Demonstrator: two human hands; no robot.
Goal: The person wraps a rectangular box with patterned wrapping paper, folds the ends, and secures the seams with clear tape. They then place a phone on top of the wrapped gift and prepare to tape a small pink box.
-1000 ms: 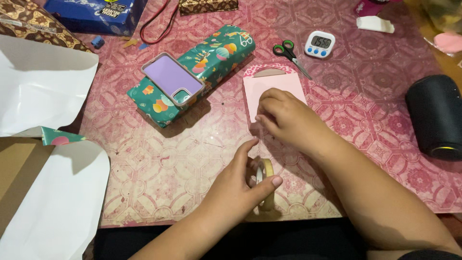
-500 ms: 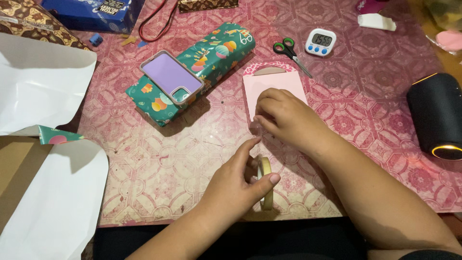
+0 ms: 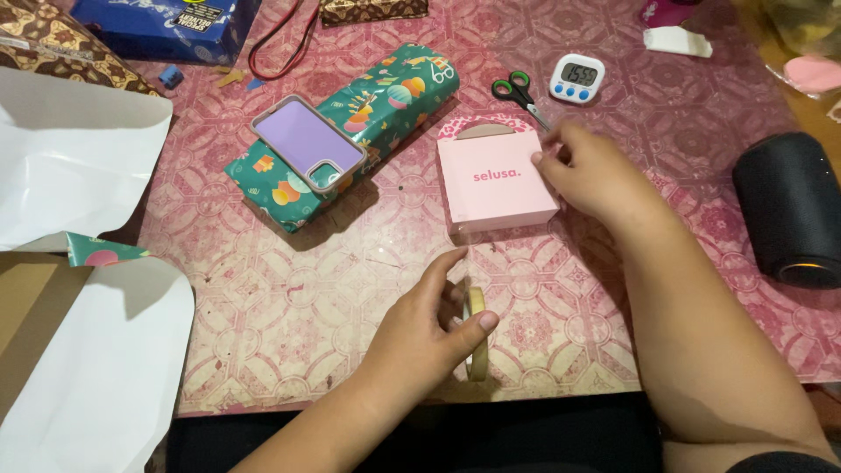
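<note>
A broad stretch of bare patterned table (image 3: 289, 298) lies open at near centre, between the white paper sheets (image 3: 79, 350) on the left and the left hand (image 3: 420, 337) gripping an upright tape roll (image 3: 477, 333). Farther off, a wrapped green box (image 3: 385, 109) with a phone (image 3: 308, 143) on top blocks the left-centre, with only a narrow lane between it and the pink box (image 3: 491, 184). The right hand (image 3: 591, 171) rests against that box's right edge. Scissors (image 3: 519, 95) and a small timer (image 3: 577, 77) crowd the far side, and a dark cylinder (image 3: 788, 210) closes off the right.
</note>
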